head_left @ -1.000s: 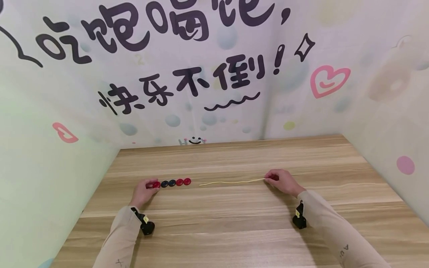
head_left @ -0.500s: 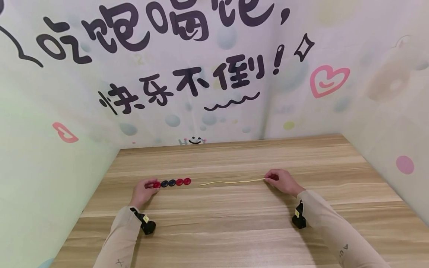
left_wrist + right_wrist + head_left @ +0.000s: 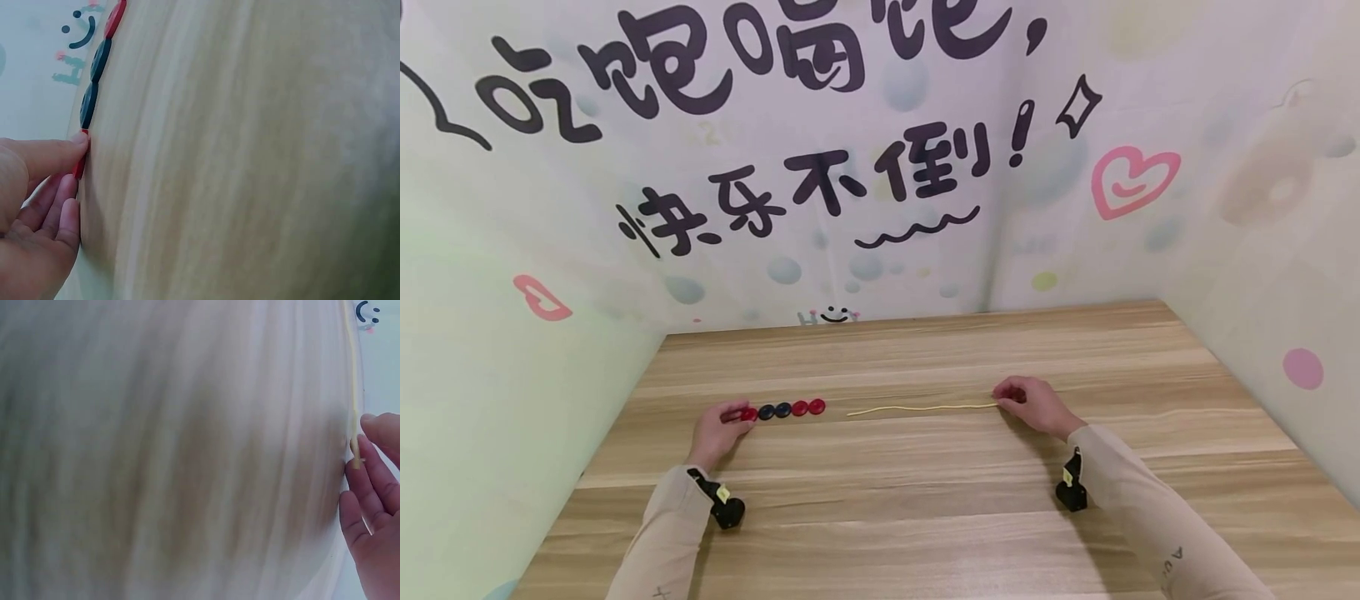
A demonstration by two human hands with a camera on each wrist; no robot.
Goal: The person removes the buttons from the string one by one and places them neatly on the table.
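Note:
At the left end of a row of round, button-like discs, my left hand (image 3: 715, 435) pinches the red disc (image 3: 80, 161) between thumb and fingers. Two dark blue discs (image 3: 775, 411) follow, then two more red discs (image 3: 808, 407); all lie flat, edge to edge. To the right of the row, a thin yellow cord (image 3: 917, 407) lies nearly straight on the table. By its right end is my right hand (image 3: 1032, 406). In the right wrist view the thumb and fingers (image 3: 365, 481) stand apart around the cord's knotted end (image 3: 356, 453), without a visible grip.
The wood-grain table (image 3: 880, 517) extends in front of both hands. A printed cloth wall (image 3: 820, 275) rises behind its far edge, with side walls left and right. Black wrist cameras (image 3: 727, 510) hang from both sleeves.
The cord's right end has dropped slightly toward the near side, and the right hand's fingers have loosened from it. The left hand and the row of discs keep their place.

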